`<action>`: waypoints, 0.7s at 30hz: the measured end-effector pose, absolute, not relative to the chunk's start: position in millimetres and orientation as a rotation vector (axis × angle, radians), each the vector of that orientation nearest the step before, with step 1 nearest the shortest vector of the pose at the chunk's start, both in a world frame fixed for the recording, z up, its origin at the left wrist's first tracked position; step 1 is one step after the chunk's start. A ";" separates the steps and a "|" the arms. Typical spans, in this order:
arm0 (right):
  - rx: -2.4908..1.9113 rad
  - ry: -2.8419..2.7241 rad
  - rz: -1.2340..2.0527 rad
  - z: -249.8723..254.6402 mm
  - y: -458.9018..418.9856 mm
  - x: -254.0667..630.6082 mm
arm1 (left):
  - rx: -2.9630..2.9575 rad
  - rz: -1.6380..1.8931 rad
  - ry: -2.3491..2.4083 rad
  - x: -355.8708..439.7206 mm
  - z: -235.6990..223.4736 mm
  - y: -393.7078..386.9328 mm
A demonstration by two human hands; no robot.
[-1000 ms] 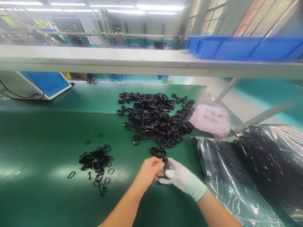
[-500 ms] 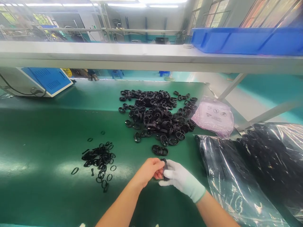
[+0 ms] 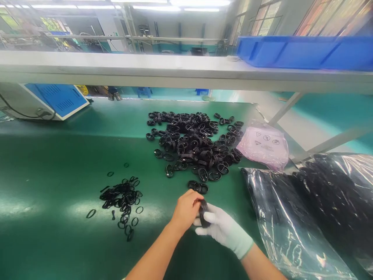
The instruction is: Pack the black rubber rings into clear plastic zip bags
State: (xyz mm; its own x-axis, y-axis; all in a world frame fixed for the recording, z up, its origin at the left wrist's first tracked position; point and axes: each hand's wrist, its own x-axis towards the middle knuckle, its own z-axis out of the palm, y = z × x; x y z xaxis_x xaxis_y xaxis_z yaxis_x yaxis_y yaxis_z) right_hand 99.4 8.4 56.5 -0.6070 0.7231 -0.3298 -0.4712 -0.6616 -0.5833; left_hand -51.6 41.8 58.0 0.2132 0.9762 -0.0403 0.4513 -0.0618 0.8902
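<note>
Bundle of ridged black loops (image 3: pixel 204 214), narrow and glossy, is held upright over the near part of the green table (image 3: pixel 58 243), right of its middle. Its side is gripped by the white-gloved right hand (image 3: pixel 223 225), with the thumb laid across the front. The bundle's upper end is touched by the curled fingers of the bare left hand (image 3: pixel 186 210); whether anything is pinched there cannot be told.

Oval black coils (image 3: pixel 190 134), many crossed by a bar, are heaped toward the table's far edge, and a small group is set just beyond the hands. Thin black rings (image 3: pixel 121 196) are scattered on the left half. Between these rings and the left forearm, a stretch of green surface is left for movement. The table's right edge is partly covered by clear plastic bags (image 3: pixel 291 217) of black contents, and beside its far right corner a pinkish bag (image 3: pixel 264 146) is laid. On this bag a triangle and two round symbols are printed in dark ink; the lines of text are too small to be read.
</note>
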 end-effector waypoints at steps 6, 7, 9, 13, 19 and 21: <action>-0.792 -0.401 2.304 46.8 11.8 119.3 | 1.460 0.694 1.442 -87.9 55.2 59.0; -0.971 -0.532 2.220 44.0 12.5 122.5 | 1.515 0.653 1.518 -91.1 53.0 60.2; -1.453 -0.863 1.901 37.0 14.4 127.2 | 1.672 0.529 1.676 -91.1 47.6 62.9; -2.097 -1.459 1.148 21.5 19.9 126.1 | 2.026 0.288 1.783 -70.3 39.2 78.0; -2.247 -1.823 0.894 16.8 25.0 117.2 | 2.330 -0.023 1.548 -56.3 44.8 94.2; -2.181 -1.617 1.191 20.4 25.8 119.7 | 2.436 -0.050 1.419 -62.6 47.7 83.4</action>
State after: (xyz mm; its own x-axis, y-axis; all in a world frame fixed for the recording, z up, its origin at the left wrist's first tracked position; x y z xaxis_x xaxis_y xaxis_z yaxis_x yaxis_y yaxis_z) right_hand 119.7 25.8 20.4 0.0892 0.8669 -0.4904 0.7256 -0.3938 -0.5642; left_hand -62.6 83.4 47.7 0.5057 0.8417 -0.1893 0.8529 -0.4549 0.2560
